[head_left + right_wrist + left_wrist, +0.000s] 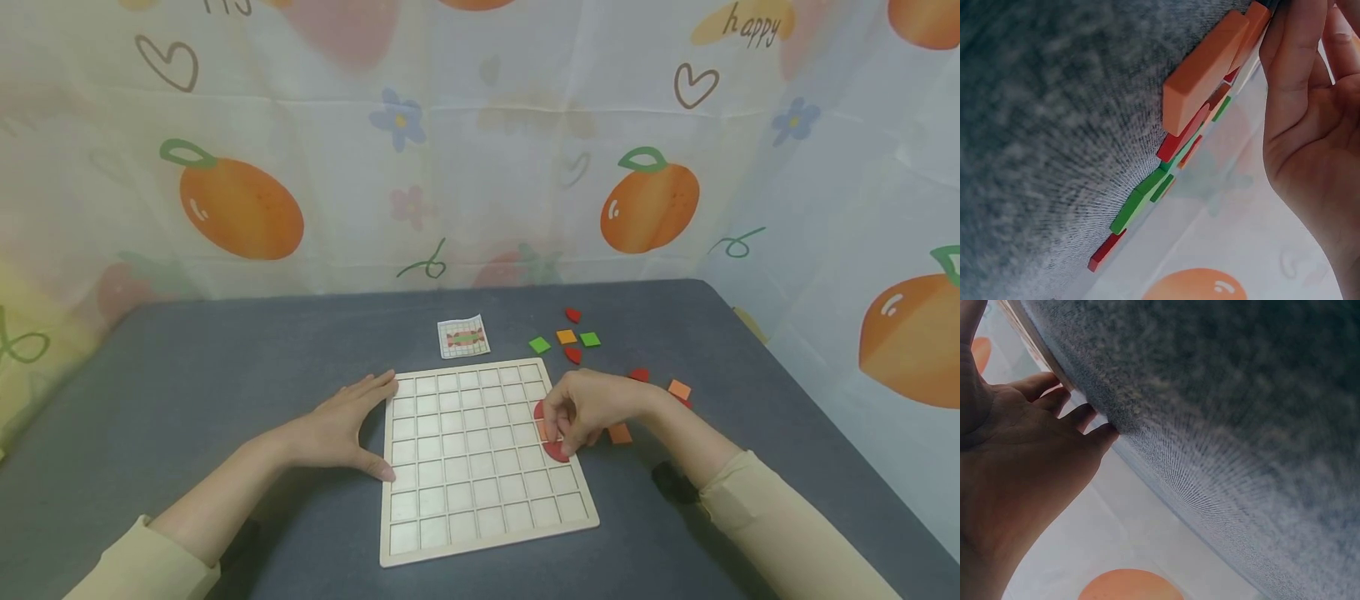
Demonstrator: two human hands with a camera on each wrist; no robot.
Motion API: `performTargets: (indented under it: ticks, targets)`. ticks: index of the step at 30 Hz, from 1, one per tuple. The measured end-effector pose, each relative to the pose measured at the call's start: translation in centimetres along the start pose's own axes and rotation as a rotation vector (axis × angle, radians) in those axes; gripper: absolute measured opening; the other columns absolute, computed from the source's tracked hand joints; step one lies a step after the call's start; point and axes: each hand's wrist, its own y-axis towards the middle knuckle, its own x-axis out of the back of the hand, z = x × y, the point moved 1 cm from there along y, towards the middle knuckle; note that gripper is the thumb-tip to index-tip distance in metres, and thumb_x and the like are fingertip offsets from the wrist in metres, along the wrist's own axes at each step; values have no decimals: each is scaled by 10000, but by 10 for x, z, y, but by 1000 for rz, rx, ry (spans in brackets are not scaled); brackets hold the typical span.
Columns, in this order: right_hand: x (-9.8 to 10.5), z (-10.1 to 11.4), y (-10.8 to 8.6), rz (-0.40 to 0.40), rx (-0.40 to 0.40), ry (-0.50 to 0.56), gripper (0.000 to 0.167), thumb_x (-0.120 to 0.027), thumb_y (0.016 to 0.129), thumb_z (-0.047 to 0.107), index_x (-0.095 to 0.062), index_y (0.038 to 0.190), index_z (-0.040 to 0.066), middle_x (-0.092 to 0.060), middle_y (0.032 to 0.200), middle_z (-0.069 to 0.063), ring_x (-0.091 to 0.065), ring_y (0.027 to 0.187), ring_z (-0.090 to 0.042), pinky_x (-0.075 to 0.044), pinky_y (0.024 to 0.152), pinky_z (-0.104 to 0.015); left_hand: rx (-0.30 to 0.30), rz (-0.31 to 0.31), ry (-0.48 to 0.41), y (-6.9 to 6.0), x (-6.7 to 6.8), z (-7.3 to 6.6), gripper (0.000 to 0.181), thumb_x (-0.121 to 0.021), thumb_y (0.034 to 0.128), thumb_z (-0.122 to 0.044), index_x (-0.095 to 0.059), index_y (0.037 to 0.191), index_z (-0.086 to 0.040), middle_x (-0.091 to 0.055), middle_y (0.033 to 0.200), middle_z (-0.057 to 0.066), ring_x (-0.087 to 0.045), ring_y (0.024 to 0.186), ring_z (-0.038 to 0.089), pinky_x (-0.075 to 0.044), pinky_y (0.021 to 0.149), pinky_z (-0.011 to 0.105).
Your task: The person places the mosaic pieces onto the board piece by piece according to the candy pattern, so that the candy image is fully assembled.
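I read one whole word from here: "happy" (752, 27), in dark handwritten-style letters on the hanging backdrop (510, 208), well above and to the right of the right grip (592, 407). High above and left of the left grip (337, 429), the same backdrop carries more lettering (228, 7), but the top edge of my head view cuts it off, so I can't make it out. Beyond both grips and between them, any writing on the small printed card (463, 337) is too tiny for me to tell.
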Motion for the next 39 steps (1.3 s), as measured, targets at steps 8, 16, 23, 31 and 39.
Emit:
performTargets:
  ticks: [8,16,23,31,39]
  targets:
    - [27,-3,-15,-216,44,3,206,-721,901,201,-701,1075,94,-706,931,-151,-658,722,-247,-584,657,-346,-3,0,0,1,1,-2,1208,-856,649,-551,-276,1534,31,-190,1651,205,-149,1512,494,-143,1181,711]
    - [57,-18,-25,-452,-84,-51,301,-640,959,202,-642,1229,68,-671,1244,-155,-674,1069,-277,-593,853,-391,0,-1,-2,-1,1,-1,1205,-855,651,-551,-276,1535,26,-186,1654,199,-144,1514,493,-141,1179,715]
    - [68,-33,-21,-442,-164,-101,289,-659,937,201,-658,1180,44,-695,1184,-147,-664,1007,-229,-569,838,-378,-1,-3,0,0,0,0,1213,-851,648,-564,-275,1535,28,-189,1653,199,-145,1515,490,-144,1183,708]
    - [68,-46,-19,-334,-157,-68,265,-697,916,236,-673,1123,72,-722,1077,-86,-673,954,-173,-569,857,-377,8,0,-1,-1,0,-1,1214,-851,647,-565,-271,1540,18,-183,1657,191,-144,1519,482,-142,1188,702]
    - [66,-45,-20,-308,-159,-63,217,-756,861,194,-691,1017,58,-718,879,-62,-632,739,-156,-544,693,-330,11,2,1,-1,1,-2,1211,-854,649,-558,-272,1539,21,-184,1656,193,-145,1519,481,-142,1192,697]
